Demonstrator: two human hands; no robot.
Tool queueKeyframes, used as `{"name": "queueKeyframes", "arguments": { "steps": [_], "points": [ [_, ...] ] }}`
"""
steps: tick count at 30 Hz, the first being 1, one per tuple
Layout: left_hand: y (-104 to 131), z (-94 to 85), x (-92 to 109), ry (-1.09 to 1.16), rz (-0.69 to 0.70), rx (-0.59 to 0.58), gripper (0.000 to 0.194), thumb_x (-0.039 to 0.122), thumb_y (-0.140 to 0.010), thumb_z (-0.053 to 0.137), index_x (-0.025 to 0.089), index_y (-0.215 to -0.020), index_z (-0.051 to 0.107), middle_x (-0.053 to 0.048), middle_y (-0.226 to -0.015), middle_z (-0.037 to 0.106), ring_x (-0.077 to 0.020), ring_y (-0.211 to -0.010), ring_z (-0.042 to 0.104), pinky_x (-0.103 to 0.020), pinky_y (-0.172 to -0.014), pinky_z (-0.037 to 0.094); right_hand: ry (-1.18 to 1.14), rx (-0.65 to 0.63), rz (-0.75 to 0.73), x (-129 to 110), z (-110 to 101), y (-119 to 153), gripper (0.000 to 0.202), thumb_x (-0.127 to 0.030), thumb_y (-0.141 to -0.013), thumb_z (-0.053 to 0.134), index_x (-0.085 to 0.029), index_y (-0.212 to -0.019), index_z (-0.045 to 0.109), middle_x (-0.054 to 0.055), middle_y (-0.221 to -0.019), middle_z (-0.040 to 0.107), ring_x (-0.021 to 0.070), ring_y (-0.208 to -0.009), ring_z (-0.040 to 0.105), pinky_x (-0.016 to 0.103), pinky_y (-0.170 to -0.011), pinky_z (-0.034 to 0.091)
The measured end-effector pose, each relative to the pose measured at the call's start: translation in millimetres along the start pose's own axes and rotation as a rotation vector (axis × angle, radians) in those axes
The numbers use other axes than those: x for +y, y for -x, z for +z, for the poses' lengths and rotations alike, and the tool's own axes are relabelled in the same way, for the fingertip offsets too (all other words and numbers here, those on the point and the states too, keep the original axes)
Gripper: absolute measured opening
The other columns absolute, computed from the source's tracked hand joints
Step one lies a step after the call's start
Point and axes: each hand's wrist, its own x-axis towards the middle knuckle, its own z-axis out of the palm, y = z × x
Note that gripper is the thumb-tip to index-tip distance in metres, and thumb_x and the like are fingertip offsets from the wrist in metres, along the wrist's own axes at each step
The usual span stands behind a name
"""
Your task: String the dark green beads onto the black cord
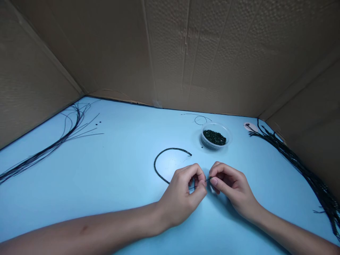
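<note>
Left hand (183, 191) pinches cord (207, 180); right hand (235, 187) pinches its tip, any bead there too small to tell. Slack pinch could unthread strand (154, 164).

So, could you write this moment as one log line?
left fingers: pinching dark cord | right fingers: pinched at same cord | beaded strand: curved on table | tub: holding dark beads

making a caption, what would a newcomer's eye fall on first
Probably the left hand and right hand, near the lower centre, both pinching a thin dark cord. Then the curved beaded strand beyond the left hand, and the clear tub of dark beads behind the right.
</note>
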Motion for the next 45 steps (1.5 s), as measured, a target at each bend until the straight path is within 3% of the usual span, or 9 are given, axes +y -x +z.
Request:
{"name": "queueKeyframes", "arguments": {
  "steps": [20, 25, 33, 39, 45],
  "points": [
    [0.0, 0.5, -1.6, -0.014, 0.015, -0.003, 0.011, 0.018, -0.091, 0.056, 0.019, -0.08, 0.057, 0.002, -0.074, 0.058, -0.014, -0.071, 0.051, -0.027, -0.068, 0.041, 0.013, -0.067, 0.024, -2.7, 0.5, -0.9, 0.018, -0.037, -0.103, 0.07, -0.021, -0.095, 0.068, 0.001, -0.09, 0.059, 0.0132, -0.07, 0.054, 0.029, -0.065, 0.041],
    [1.3, 0.0, -2.1, -0.028, 0.018, -0.012, 0.017, 0.025, -0.1, 0.057, 0.018, -0.086, 0.063, 0.001, -0.077, 0.062, -0.0145, -0.073, 0.052, -0.028, -0.07, 0.042, 0.015, -0.057, 0.034, -2.6, 0.5, -2.0, 0.02, -0.039, -0.103, 0.069, -0.021, -0.094, 0.067, 0.001, -0.088, 0.058, 0.0135, -0.069, 0.052, 0.029, -0.065, 0.041],
    [1.3, 0.2, -2.2, -0.068, 0.015, 0.002, 0.019, 0.027, -0.101, 0.06, 0.018, -0.085, 0.063, 0.0, -0.076, 0.062, -0.0146, -0.071, 0.052, -0.028, -0.068, 0.041, 0.012, 0.02, -0.006, -0.8, 0.4, -1.4, 0.021, -0.037, -0.1, 0.074, -0.021, -0.089, 0.067, 0.0, -0.086, 0.057, 0.0137, -0.068, 0.051, 0.029, -0.063, 0.041],
    [7.0, 2.5, -2.7, -0.177, 0.132, 0.013, 0.009, 0.024, -0.103, 0.061, 0.019, -0.1, 0.068, -0.002, -0.089, 0.068, -0.0165, -0.081, 0.059, -0.03, -0.078, 0.045, 0.01, -0.013, -0.008, -2.6, 0.7, -1.3, 0.023, -0.037, -0.101, 0.071, -0.02, -0.087, 0.066, 0.001, -0.085, 0.059, 0.0147, -0.07, 0.051, 0.029, -0.064, 0.041],
    [8.4, 3.0, -3.5, -0.289, 0.178, 0.021, 0.014, 0.019, -0.104, 0.059, 0.019, -0.091, 0.065, 0.0, -0.084, 0.069, -0.017, -0.08, 0.061, -0.033, -0.082, 0.042, -0.007, -0.039, 0.013, 0.8, -0.2, -0.7, 0.024, -0.037, -0.102, 0.07, -0.02, -0.086, 0.063, 0.0, -0.082, 0.057, 0.0143, -0.068, 0.051, 0.029, -0.065, 0.04]
  ]
}}
